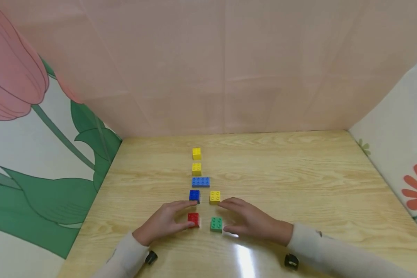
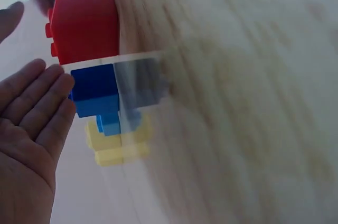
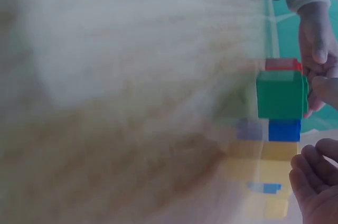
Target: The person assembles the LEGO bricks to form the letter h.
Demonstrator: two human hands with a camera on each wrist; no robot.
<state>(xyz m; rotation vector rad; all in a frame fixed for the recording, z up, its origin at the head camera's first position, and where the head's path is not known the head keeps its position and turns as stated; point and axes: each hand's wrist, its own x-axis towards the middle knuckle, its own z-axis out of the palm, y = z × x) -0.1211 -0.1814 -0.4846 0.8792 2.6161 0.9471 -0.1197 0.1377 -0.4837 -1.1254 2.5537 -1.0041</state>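
Observation:
On the wooden table, my left hand (image 1: 166, 219) reaches in beside a dark blue brick (image 1: 194, 195) and a red brick (image 1: 193, 219). Its straight fingers are near the blue brick, its thumb near the red one; whether they touch I cannot tell. My right hand (image 1: 251, 220) lies to the right of a yellow brick (image 1: 215, 197) and a green brick (image 1: 216, 224), fingers extended and slightly bent, holding nothing. In the left wrist view the left palm (image 2: 31, 129) faces the bricks with the fingers together. The right wrist view shows the right fingers (image 3: 311, 171) apart from the green brick (image 3: 281, 94).
Farther back stand a long light blue brick (image 1: 200, 182) and two more yellow bricks (image 1: 196, 168), in line with the dark blue one. A pink cloth wall (image 1: 222, 69) closes off the table's (image 1: 281, 166) far side. Flower-printed panels (image 1: 38, 200) border both sides.

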